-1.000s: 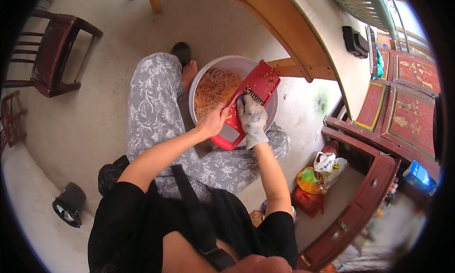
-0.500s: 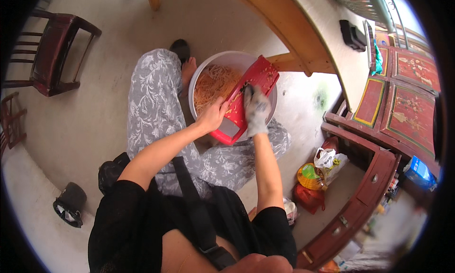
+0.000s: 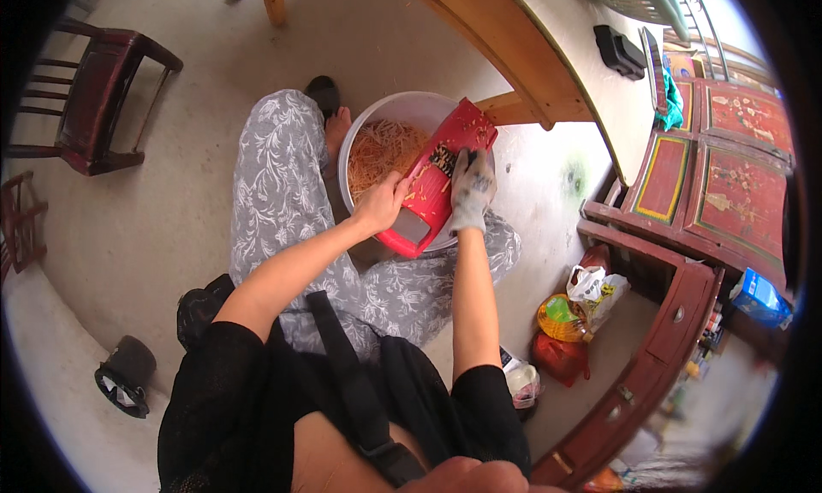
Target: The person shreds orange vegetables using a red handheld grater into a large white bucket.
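Observation:
A red slicer board [image 3: 438, 173] leans slantwise across a white basin [image 3: 400, 109] that holds a heap of orange shreds [image 3: 382, 155]. My left hand [image 3: 383, 202] grips the slicer's left edge near its lower end. My right hand [image 3: 471, 189], in a grey patterned glove, presses down on the upper part of the board; whatever is under the glove is hidden. The basin sits on the floor between my legs in grey flowered trousers.
A wooden table [image 3: 514, 48] stands just beyond the basin. A dark wooden chair [image 3: 94, 99] is at the left. Red cabinets [image 3: 728, 159] line the right side, with plastic bags [image 3: 574, 313] on the floor beside them. A dark object [image 3: 124, 375] lies at lower left.
My gloved right hand has slid up the slicer board, away from me. The left hand keeps its hold on the board's edge.

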`<action>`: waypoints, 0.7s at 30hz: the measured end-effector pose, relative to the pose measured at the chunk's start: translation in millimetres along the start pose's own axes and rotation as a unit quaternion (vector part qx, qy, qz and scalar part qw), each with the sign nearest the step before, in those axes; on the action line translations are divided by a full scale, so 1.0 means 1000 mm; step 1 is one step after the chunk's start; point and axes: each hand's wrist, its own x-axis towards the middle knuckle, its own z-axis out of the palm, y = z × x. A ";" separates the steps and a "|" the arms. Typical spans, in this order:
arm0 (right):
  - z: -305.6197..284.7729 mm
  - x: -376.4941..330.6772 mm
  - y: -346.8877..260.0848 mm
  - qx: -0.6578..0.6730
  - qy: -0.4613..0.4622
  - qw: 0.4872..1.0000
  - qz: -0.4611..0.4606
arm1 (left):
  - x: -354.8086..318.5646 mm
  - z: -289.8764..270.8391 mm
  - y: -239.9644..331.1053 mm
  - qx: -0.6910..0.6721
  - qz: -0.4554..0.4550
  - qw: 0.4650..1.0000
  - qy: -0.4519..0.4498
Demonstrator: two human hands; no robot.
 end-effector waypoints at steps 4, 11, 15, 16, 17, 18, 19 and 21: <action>0.000 -0.011 -0.002 -0.056 0.046 0.995 -0.075 | -0.001 -0.004 0.000 0.000 -0.016 1.000 -0.003; -0.003 -0.021 0.001 0.004 0.009 1.000 0.003 | -0.001 -0.005 0.005 -0.007 0.012 1.000 0.009; 0.002 0.009 0.002 0.029 0.038 0.999 0.017 | -0.004 -0.004 0.001 -0.008 0.010 1.000 0.009; 0.003 0.021 -0.001 0.019 0.002 0.998 0.063 | -0.002 -0.006 0.002 -0.013 0.009 1.000 0.012; 0.000 0.015 -0.002 0.007 -0.010 0.999 0.041 | -0.002 -0.003 0.001 -0.009 0.008 1.000 0.008; 0.002 -0.001 -0.012 0.001 -0.027 0.999 0.017 | -0.003 -0.005 -0.005 -0.001 0.000 1.000 0.008; 0.000 -0.016 -0.020 -0.007 -0.040 0.999 -0.010 | -0.001 -0.006 -0.006 0.005 -0.002 1.000 0.011; -0.004 -0.031 -0.024 0.029 0.007 0.996 -0.078 | 0.002 -0.005 0.004 0.000 0.023 1.000 0.021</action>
